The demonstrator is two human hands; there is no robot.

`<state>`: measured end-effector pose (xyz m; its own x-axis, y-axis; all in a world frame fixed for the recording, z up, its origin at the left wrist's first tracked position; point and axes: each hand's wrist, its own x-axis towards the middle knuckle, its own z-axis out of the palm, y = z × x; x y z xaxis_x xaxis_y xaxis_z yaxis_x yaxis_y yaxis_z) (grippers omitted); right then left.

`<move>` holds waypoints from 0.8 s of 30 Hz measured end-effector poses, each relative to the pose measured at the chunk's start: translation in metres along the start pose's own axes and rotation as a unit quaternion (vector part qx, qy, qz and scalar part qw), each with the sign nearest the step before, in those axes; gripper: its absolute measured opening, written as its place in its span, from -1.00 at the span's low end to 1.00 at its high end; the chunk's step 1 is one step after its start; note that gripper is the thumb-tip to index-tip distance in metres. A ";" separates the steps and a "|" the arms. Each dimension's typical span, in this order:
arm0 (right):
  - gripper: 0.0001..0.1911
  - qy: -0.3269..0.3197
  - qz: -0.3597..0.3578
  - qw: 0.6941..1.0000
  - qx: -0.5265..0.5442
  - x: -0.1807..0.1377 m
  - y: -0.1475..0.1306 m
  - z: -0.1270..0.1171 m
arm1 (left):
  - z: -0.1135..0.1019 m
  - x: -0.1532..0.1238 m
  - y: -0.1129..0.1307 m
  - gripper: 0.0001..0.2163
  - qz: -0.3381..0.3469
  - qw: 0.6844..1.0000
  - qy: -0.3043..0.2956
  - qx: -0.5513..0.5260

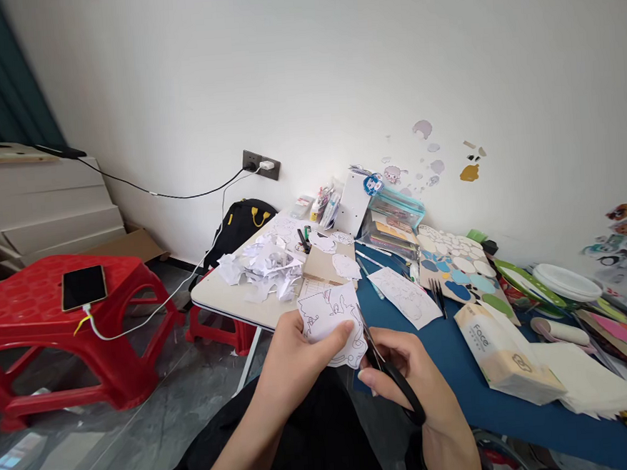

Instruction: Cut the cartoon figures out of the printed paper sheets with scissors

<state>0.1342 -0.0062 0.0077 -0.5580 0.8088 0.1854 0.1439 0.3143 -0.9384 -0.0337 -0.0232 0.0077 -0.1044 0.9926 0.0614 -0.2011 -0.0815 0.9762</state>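
A piece of line-drawn paper (320, 324) is at lower centre of the frame, held up in front of the desk edge. The left hand (292, 354) is nearer to it, its grip clamped on the sheet, thumb across the front. The right hand (411, 360) is closed around the handles of black scissors (392, 378). Their long axis runs from lower right up and leftward, putting the blades against the paper's right edge; how far apart the blades stand, I cannot tell.

Just above, paper scraps (270, 267) are heaped on the white desk (224, 295). To the right, on the blue desk (429, 348), lies another drawn sheet (406, 296). Farther right, a tissue pack (507, 357) reads "Face"; its smaller print is illegible. At far left, a dark-screened device (84, 287) rests on a red stool (25, 291), a white cable plugged in.
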 end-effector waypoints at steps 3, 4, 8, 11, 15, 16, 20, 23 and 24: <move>-0.89 0.002 0.006 1.000 -0.028 -0.001 -0.001 -0.001 | 0.000 0.000 0.001 -0.82 -0.002 1.000 -0.003 0.002; -0.88 0.004 0.004 0.999 -0.038 -0.002 -0.001 -0.002 | 0.000 0.000 0.001 -0.83 -0.003 1.000 -0.004 0.002; -0.84 0.013 -0.013 0.997 -0.071 -0.003 0.001 -0.003 | 0.001 0.000 0.001 -0.85 -0.015 0.999 -0.015 -0.025; -0.84 0.007 -0.014 0.997 -0.075 -0.004 0.001 -0.004 | 0.003 0.000 0.000 -0.84 -0.044 0.995 -0.036 -0.083; -0.86 -0.008 -0.014 0.998 -0.068 -0.005 0.001 -0.006 | 0.005 0.000 -0.002 -0.82 -0.077 0.985 -0.065 -0.141; -0.86 -0.005 -0.016 0.997 -0.071 -0.005 0.002 -0.006 | 0.006 0.000 -0.003 -0.81 -0.081 0.983 -0.070 -0.150; -0.84 0.020 -0.016 0.997 -0.078 -0.006 0.006 -0.004 | 0.005 0.001 -0.004 -0.81 -0.075 0.983 -0.078 -0.148; -0.86 0.029 -0.020 0.997 -0.074 -0.007 0.007 -0.001 | 0.005 0.001 -0.002 -0.80 -0.058 0.990 -0.045 -0.122; -0.87 0.032 -0.022 0.996 -0.076 -0.007 0.007 0.000 | 0.005 0.001 -0.001 -0.81 -0.052 0.992 -0.032 -0.113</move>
<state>0.1393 -0.0093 -0.0004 -0.5133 0.8217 0.2476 0.2459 0.4172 -0.8749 -0.0283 -0.0216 0.0083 -0.0111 0.9998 -0.0163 -0.4221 0.0101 0.9065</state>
